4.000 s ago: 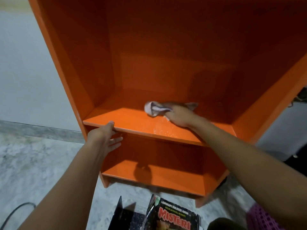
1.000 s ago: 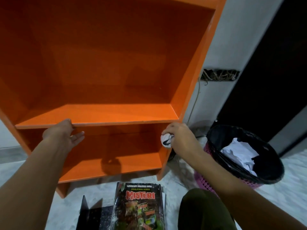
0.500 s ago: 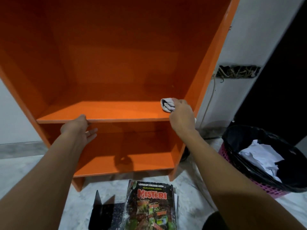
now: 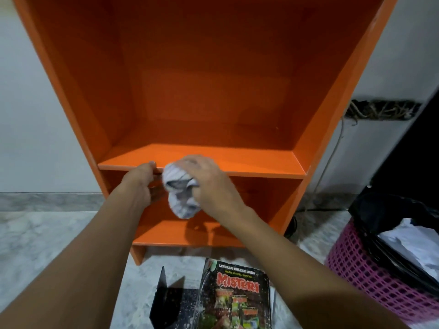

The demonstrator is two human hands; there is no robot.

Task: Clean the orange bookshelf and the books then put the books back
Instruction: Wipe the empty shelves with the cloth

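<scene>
The orange bookshelf (image 4: pixel 213 79) stands empty in front of me against a white wall. My left hand (image 4: pixel 140 181) grips the front edge of its middle board (image 4: pixel 256 166), thumb on top. Right beside it, my right hand (image 4: pixel 206 184) holds a crumpled white striped cloth (image 4: pixel 181 198) at that same front edge; the cloth hangs down over the lower compartment. On the floor below lies a "Misteri" book (image 4: pixel 237 298) in plastic wrap, with a black bookend (image 4: pixel 166 305) to its left.
A pink waste basket (image 4: pixel 370 279) with a black liner and white paper stands at the right. A wall opening with loose wires (image 4: pixel 382 110) and a hanging cable is right of the shelf. The floor is grey marble.
My right hand has carried the cloth from the board's right end leftward to the front edge beside my left hand. My left hand keeps its grip on the board. The view has swung left.
</scene>
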